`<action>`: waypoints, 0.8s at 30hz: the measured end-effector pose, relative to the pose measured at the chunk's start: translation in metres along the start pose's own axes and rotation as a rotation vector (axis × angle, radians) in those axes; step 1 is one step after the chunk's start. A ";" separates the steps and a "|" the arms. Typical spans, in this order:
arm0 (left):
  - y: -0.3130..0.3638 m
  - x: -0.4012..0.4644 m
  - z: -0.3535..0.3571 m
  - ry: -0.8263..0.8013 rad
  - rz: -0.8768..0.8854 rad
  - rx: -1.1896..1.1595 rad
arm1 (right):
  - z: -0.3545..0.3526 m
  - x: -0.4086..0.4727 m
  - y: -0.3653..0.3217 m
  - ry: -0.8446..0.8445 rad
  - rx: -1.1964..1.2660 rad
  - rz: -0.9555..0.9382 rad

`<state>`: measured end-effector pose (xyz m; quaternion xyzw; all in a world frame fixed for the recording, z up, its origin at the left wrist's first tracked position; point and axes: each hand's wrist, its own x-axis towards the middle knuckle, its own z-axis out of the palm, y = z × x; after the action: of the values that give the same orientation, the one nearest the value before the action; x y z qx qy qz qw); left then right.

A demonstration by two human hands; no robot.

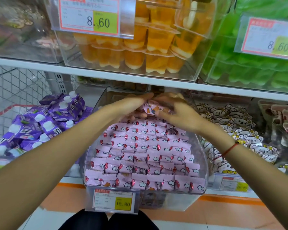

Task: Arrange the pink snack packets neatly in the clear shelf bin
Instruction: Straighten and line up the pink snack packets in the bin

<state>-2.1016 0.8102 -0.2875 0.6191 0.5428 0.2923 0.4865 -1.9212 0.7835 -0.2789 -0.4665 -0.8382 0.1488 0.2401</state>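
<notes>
Big picture first: a white shelf board (140, 80) runs across the frame, carrying bins of orange jelly cups (140, 52) and green packets (256, 68) overhead. Below it, dead centre, sits the clear shelf bin (204, 163), curved front wall, price tag (112, 200) clipped at its lip. To its left, purple drink cartons (45, 120) in a heap; to its right, white cartoon-faced packets (226, 130).

Inside the bin, the pink snack packets (143, 155) lie in overlapping rows from front lip to back, mostly squared up already, cloud prints facing out. By my read the tidying is well along and the work is now at the back row.

And there are the hands! The left hand (131, 105) reaches in deep, fingers stretched nearly straight and laid against a loose bunch of packets at the rear. The right hand (175, 110), red string at the wrist, comes in opposite, fingers curled over the same bunch, a packet (152, 109) pinched up between the two.

These look like light, crinkly film pouches, soft and slippery against each other, so a stack will likely slide if nudged hard. Best taken by the flat sides in small bunches, pressed gently between both palms, rather than by the crimped ends, which would let them swing and fan out.
</notes>
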 end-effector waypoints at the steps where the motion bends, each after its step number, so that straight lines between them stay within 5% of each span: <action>1: 0.001 0.002 0.000 0.009 0.002 -0.019 | 0.000 0.000 0.001 0.043 -0.073 0.004; 4: -0.002 0.011 0.001 0.103 0.086 0.228 | -0.004 -0.002 0.004 0.214 0.032 0.139; 7: -0.013 0.021 0.009 0.028 0.195 0.511 | -0.006 0.004 0.014 0.348 0.235 0.343; 14: -0.035 0.036 0.007 0.030 0.282 1.042 | 0.016 0.033 0.020 0.391 0.394 0.524; 21: -0.038 0.028 -0.006 -0.082 0.230 0.863 | 0.038 0.048 0.036 0.142 -0.287 0.244; 24: -0.040 0.024 -0.009 -0.061 0.237 0.871 | 0.041 0.048 0.042 -0.058 -0.468 0.264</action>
<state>-2.1191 0.8333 -0.3247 0.8323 0.5259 0.0719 0.1594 -1.9355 0.8455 -0.3202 -0.6100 -0.7883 -0.0060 0.0803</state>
